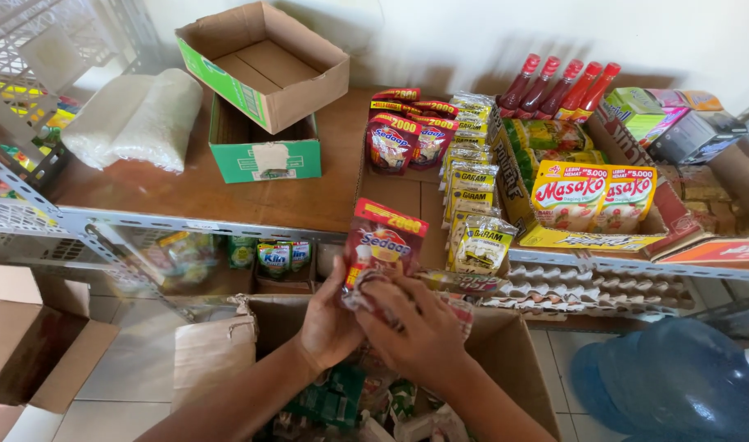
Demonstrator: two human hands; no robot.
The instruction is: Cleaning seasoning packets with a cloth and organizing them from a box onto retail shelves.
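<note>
My left hand (329,323) and my right hand (411,331) together hold a stack of red sachet packets (382,245) upright over an open cardboard box (517,360) below the shelf edge. The left hand grips the stack's left side, the right hand covers its lower front. More red sachets (407,135) of the same kind stand in a shallow tray on the wooden shelf (309,188) just beyond. The box under my hands contains green and white packets (341,401).
Yellow-white pouches (472,205) stand in rows beside the red sachets. A yellow display box (591,200), red sauce bottles (558,86), two green-and-brown cartons (264,98), white bags (133,119), egg trays (587,286), a blue water jug (677,381) and an empty floor box (39,352) surround them.
</note>
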